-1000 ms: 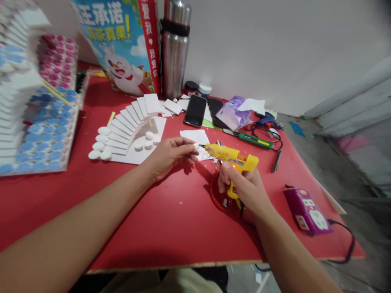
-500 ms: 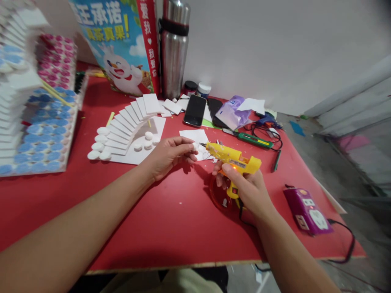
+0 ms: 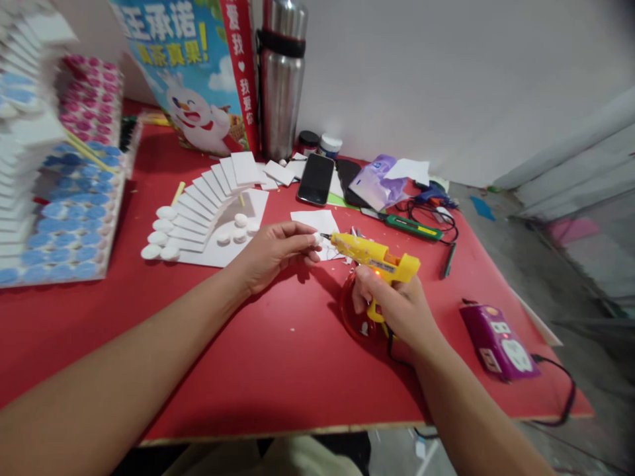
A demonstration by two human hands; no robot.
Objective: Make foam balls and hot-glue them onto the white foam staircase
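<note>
My right hand (image 3: 391, 297) is wrapped round the handle of a yellow hot glue gun (image 3: 367, 251), its small orange light lit. The gun's nozzle points left and meets a small white disc (image 3: 317, 239) pinched in the fingertips of my left hand (image 3: 278, 254). Most of that disc is hidden by the fingers. Left of my left hand, a white foam model (image 3: 203, 205) of fanned steps stands on a white base, with several white oval discs (image 3: 240, 228) on the base and more (image 3: 161, 238) stacked at its lower left corner.
Behind lie a phone (image 3: 316, 178), a green-handled cutter (image 3: 411, 226) and a purple packet (image 3: 380, 182). A steel flask (image 3: 282, 79) stands by a printed bag (image 3: 193, 79). At right is a purple power box (image 3: 499, 340) with a cord; at left, a larger model (image 3: 64, 218) with blue discs.
My right hand's fingers have closed more tightly round the glue gun's handle and trigger. The gun has shifted slightly left, its nozzle closer to the disc. My left hand stays nearly still.
</note>
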